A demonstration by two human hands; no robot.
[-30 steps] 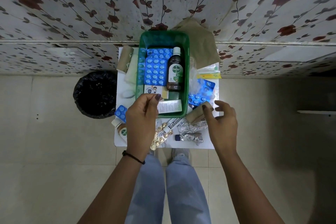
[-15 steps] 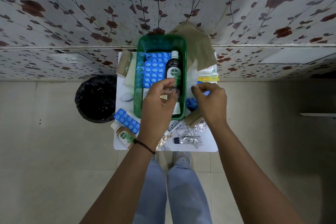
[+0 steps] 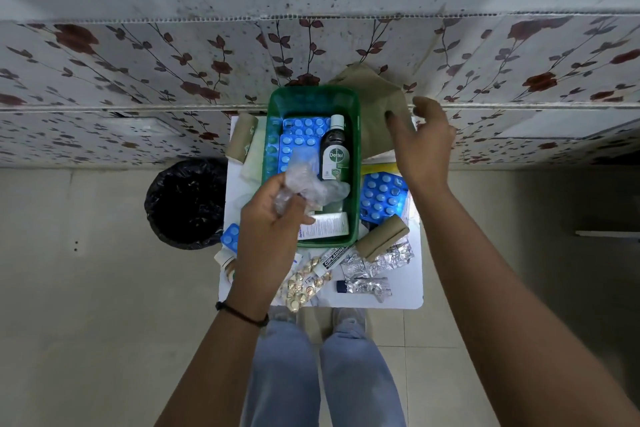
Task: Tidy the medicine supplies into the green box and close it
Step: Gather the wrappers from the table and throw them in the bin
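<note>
The open green box [image 3: 273,107] stands at the back of a small white table [image 3: 408,291]. Inside it lie blue blister packs [image 3: 299,135], a dark Dettol bottle [image 3: 335,154] and a white tube [image 3: 329,225]. My left hand [image 3: 268,236] is over the box's near left corner, shut on a crumpled clear plastic bag [image 3: 308,184]. My right hand [image 3: 422,146] hovers open to the right of the box, by a brown paper bag [image 3: 377,107]. Loose on the table: a blue blister pack [image 3: 382,196], silver foil strips [image 3: 377,267], gold tablet strips [image 3: 303,284], a Cipladine tube [image 3: 334,258] and a brown bandage roll [image 3: 381,241].
A black-lined bin [image 3: 185,201] stands on the floor left of the table. A floral-papered wall ledge [image 3: 173,107] runs right behind the box. Another brown roll [image 3: 240,137] and a pale cloth lie left of the box. My legs are below the table's front edge.
My left hand has taken the clear plastic bag and drawn it left over the box. My right hand has let go and moved up and right toward the brown paper bag.
</note>
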